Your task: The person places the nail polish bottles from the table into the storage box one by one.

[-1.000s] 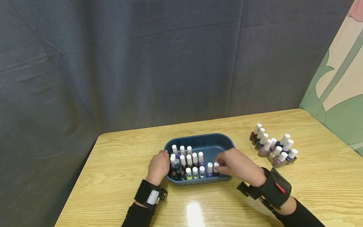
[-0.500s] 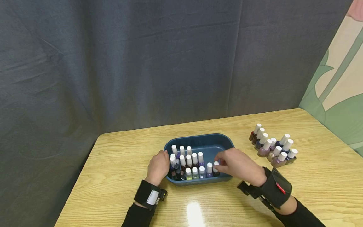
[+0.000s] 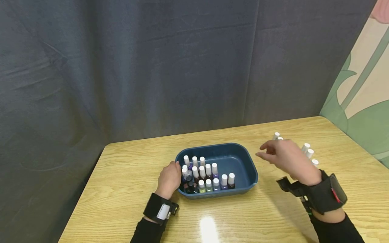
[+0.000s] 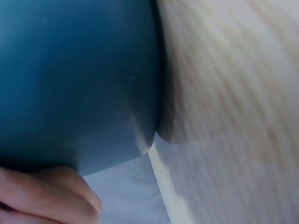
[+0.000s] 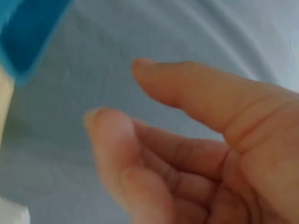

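Observation:
A blue plastic tray point(image 3: 238, 165) holds several nail polish bottles point(image 3: 208, 170) with white caps, mostly upright in rows toward its left and front. My left hand point(image 3: 170, 179) grips the tray's left end; in the left wrist view its curled fingers point(image 4: 46, 193) lie against the tray's outer wall point(image 4: 84, 84). Right of the tray, my right hand point(image 3: 288, 160) is in the air with nothing in it. Thumb and fingertips are parted in the right wrist view. A dark nail polish bottle point(image 3: 231, 181) stands at the right end of the front row.
More white-capped nail polish bottles point(image 3: 306, 147) stand on the wooden table point(image 3: 130, 168) at the right, partly hidden behind my right hand. A grey curtain point(image 3: 182, 67) hangs along the back edge, and a patterned cloth point(image 3: 369, 118) is at the far right.
My right hand has let go of the dark nail polish bottle in the front row and moved right, out of the tray, toward the bottles on the table. My left hand stays put.

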{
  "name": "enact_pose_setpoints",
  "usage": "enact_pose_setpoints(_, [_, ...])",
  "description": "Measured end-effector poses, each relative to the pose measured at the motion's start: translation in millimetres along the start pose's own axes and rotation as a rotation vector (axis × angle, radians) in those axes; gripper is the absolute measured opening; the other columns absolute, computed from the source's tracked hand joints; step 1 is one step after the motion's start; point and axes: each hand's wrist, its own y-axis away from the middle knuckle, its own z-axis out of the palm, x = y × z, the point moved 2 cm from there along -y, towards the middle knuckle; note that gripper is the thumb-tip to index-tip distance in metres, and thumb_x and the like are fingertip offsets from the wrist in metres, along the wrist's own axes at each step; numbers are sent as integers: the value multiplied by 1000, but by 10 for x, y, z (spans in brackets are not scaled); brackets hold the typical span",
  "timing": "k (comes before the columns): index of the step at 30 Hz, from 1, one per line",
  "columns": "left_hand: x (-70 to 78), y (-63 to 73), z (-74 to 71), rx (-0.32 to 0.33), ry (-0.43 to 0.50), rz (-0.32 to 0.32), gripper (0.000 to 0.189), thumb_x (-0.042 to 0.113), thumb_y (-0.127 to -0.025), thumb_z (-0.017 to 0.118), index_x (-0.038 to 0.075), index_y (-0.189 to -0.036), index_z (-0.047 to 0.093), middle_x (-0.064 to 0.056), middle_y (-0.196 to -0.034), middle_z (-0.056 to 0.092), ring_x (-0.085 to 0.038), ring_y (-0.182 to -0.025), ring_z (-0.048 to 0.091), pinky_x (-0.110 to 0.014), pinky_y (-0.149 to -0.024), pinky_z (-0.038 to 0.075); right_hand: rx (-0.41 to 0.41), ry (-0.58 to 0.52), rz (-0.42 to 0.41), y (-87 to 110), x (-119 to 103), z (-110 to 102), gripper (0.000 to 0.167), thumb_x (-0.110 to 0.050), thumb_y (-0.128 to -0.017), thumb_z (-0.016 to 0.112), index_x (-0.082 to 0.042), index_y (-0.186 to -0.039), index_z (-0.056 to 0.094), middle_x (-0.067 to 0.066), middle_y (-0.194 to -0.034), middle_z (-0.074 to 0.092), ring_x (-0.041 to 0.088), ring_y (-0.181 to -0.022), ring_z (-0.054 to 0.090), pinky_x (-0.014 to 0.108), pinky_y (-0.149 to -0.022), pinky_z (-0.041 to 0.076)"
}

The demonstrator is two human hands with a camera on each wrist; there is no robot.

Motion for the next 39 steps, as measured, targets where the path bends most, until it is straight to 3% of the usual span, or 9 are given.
enact_pose_setpoints(4, [-3, 1, -6, 4, -3, 6, 37, 22, -98, 36, -4, -88, 60, -22, -79, 65, -37, -73, 64, -44, -54, 46, 20, 29, 101, 35, 299, -148, 23, -21, -81, 65, 0, -88, 69, 7, -71, 66, 14, -59, 56, 31, -55, 43])
enact_pose_setpoints(8, [-8, 8, -16, 12, -2, 10, 36, 22, -98, 36, -4, -87, 60, -22, -78, 64, -37, -73, 64, -44, -54, 46, -11, 58, 203, 35, 555, -202, 32, -22, -80, 66, 10, -85, 67, 17, -73, 66, 22, -60, 57, 32, -52, 42])
enact_pose_setpoints(14, [-9, 22, -34, 3, 1, 2, 37, 22, -98, 36, -5, -89, 59, -23, -80, 65, -37, -74, 64, -44, -55, 47, -79, 53, 313, 15, 716, -168, 37, -23, -79, 67, 13, -86, 64, 20, -73, 65, 22, -58, 56, 31, -50, 40])
enact_pose_setpoints(21, [-11, 19, -29, -1, -1, -5, 37, 22, -98, 36, -4, -89, 60, -22, -81, 65, -38, -75, 64, -44, -56, 47, -124, 22, 339, -16, 763, -84, 35, -21, -78, 68, 13, -84, 64, 17, -70, 65, 20, -56, 55, 32, -50, 41])
enact_pose_setpoints(25, [2, 16, -22, -4, -1, -5, 38, 23, -98, 35, -4, -89, 60, -22, -82, 65, -38, -76, 64, -45, -56, 47, -132, 5, 339, -12, 769, -45, 27, -20, -78, 67, 2, -64, 62, 2, -53, 54, 15, -49, 45, 28, -47, 33])
enact_pose_setpoints(28, [16, 12, -18, -8, 2, -7, 38, 24, -98, 35, -4, -90, 60, -22, -82, 65, -37, -75, 64, -44, -56, 47, -142, -5, 341, -5, 771, -20, 29, -20, -80, 65, -7, -55, 56, -4, -48, 44, 13, -47, 40, 27, -46, 28])
enact_pose_setpoints(39, [17, 16, -6, -1, -3, -7, 37, 24, -98, 36, -4, -88, 59, -22, -80, 65, -37, -74, 64, -44, -56, 47, -214, -37, 308, -61, 807, 71, 24, -15, -80, 61, -3, -59, 60, -1, -50, 50, 13, -49, 42, 27, -49, 30])
